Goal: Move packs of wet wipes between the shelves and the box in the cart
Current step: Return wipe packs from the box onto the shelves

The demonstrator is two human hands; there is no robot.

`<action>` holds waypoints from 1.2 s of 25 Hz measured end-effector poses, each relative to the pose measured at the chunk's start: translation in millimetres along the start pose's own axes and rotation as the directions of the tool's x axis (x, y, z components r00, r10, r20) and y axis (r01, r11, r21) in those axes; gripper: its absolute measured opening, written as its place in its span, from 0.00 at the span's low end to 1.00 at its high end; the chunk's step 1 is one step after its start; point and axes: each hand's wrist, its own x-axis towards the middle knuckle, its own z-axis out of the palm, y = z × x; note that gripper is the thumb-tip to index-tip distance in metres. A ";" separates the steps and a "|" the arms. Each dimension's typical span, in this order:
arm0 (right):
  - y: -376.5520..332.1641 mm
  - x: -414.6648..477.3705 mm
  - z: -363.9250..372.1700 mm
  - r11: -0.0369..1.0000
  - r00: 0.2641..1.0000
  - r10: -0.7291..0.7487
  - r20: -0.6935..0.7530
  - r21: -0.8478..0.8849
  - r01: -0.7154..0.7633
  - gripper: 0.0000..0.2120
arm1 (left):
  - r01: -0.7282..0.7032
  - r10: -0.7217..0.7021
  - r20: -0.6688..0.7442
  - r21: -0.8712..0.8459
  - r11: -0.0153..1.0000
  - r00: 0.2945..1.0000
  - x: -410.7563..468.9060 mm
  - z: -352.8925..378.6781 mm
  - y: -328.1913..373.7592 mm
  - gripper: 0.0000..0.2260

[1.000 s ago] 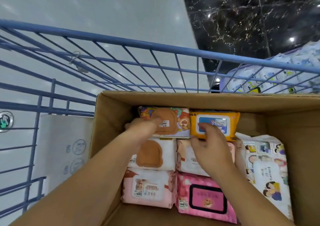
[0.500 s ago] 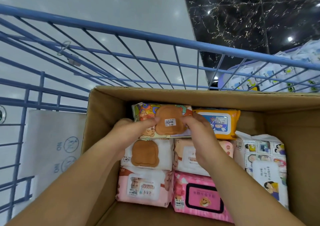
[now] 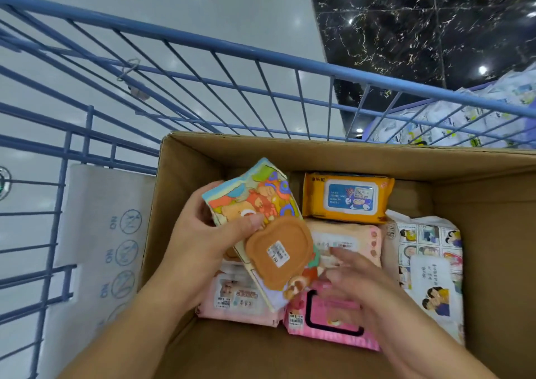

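Observation:
My left hand (image 3: pixel 200 242) grips a colourful cartoon wipes pack with a brown lid (image 3: pixel 266 233), lifted and tilted above the cardboard box (image 3: pixel 185 158) in the blue cart (image 3: pixel 203 45). My right hand (image 3: pixel 359 285) hovers blurred, fingers spread, beside the pack's lower end and holds nothing. In the box lie an orange pack (image 3: pixel 348 197), a peach pack (image 3: pixel 348 240), a pale pink pack (image 3: pixel 237 300), a bright pink pack with a black-rimmed lid (image 3: pixel 324 317) and a white comic-print pack (image 3: pixel 429 265).
The cart's wire walls rise to the left and beyond the box. A white board with "NO" signs (image 3: pixel 110 233) leans between the box and the left wall. More printed packs (image 3: pixel 470 117) lie outside the cart at the far right. The floor is glossy.
The colourful pack has been lifted out of the back row and swung toward me in my left hand. My right hand has let go of it and dropped lower.

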 end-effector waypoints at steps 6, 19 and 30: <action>-11.8 14.7 -15.3 0.934 0.947 -0.260 0.187 -0.201 0.296 0.47 | -0.097 -0.246 0.425 0.640 0.762 0.871 31.5 21.3 28.4 0.39; 56.1 27.1 -9.2 0.970 0.998 -0.067 -0.017 -0.234 0.062 0.27 | 0.399 -0.456 0.066 0.387 0.831 0.888 -33.6 -33.3 -70.4 0.42; 52.9 70.3 -22.1 1.000 0.893 0.008 -0.450 -0.012 -0.016 0.26 | 0.416 -0.482 0.187 0.305 0.857 0.856 -29.4 -21.7 -80.9 0.31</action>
